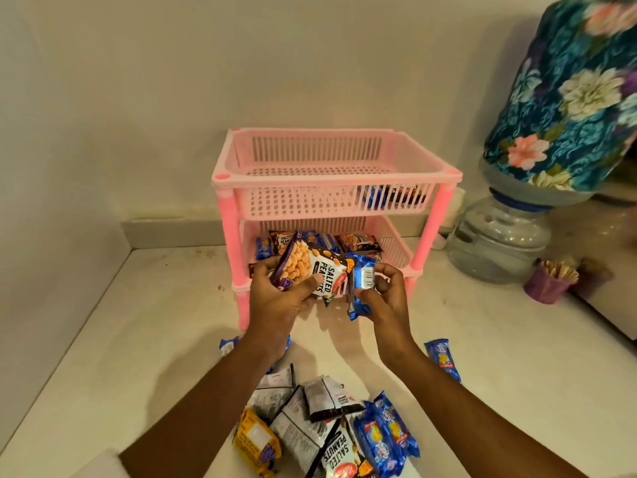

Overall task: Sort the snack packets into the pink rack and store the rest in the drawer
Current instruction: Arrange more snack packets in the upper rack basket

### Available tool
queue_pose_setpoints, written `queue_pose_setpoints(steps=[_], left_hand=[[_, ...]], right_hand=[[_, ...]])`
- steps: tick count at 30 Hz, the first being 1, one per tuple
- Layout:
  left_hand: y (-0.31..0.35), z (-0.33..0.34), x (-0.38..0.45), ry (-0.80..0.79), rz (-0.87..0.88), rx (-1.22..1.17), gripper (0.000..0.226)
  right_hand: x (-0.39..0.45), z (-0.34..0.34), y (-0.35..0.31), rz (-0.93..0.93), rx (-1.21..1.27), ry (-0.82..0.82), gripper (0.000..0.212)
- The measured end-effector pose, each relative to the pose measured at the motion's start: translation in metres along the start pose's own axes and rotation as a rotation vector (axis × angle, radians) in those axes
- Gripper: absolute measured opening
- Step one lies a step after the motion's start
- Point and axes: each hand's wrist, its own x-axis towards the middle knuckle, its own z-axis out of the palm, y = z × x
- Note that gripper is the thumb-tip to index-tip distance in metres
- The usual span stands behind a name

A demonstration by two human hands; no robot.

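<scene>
Right now, both hands are raised together just in front of the pink rack, each gripping a packet.

Left hand: the left hand (pixel 279 291) is curled around a peanut packet (pixel 310 270), thumb pressed on its printed face and the other fingers behind it. A bit of purple wrapper shows under the fingers, possibly a second packet; the view is too crowded to be sure.

Right hand: the right hand (pixel 382 291) pinches a blue biscuit packet (pixel 360 284) between thumb and fingers, barcode side facing up.

Packet direction: the peanut packet slants from upper left to lower right; the biscuit packet's long axis runs nearly up and down. The two packets touch or overlap in the middle.

Rack position: the pink rack (pixel 331 177) stands directly beyond the hands. Its lower shelf (pixel 393 251), already holding several packets, opens just behind the fingertips. The upper shelf sits higher and looks mostly bare, with a few dark packets at its right end.

Nearer hand: both are about equally close to the lower shelf, so a short forward push would likely reach it.

Remaining packets: a loose pile (pixel 327 426) lies on the counter (pixel 138 339) near the person's forearms, with one blue packet (pixel 443 358) apart to the right.
</scene>
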Motion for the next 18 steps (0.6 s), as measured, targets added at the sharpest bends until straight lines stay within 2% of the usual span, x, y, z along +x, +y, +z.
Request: queue_pose_setpoints(steps=[6, 11, 15, 18], left_hand=[[0.044, 0.029, 0.006, 0.094, 0.213, -0.041, 0.075], [0.090, 0.064, 0.023, 0.033, 0.287, -0.120, 0.080], [0.119, 0.087, 0.041, 0.060, 0.306, -0.175, 0.084], [0.135, 0.098, 0.054, 0.074, 0.317, -0.187, 0.084]], right_hand=[[0.026, -0.010, -0.051, -0.118, 0.072, -0.082, 0.042], [0.061, -0.013, -0.107, -0.202, 0.041, -0.078, 0.038], [0.096, -0.010, -0.157, -0.193, 0.083, -0.108, 0.038], [0.129, -0.009, -0.189, -0.114, 0.083, -0.086, 0.039]])
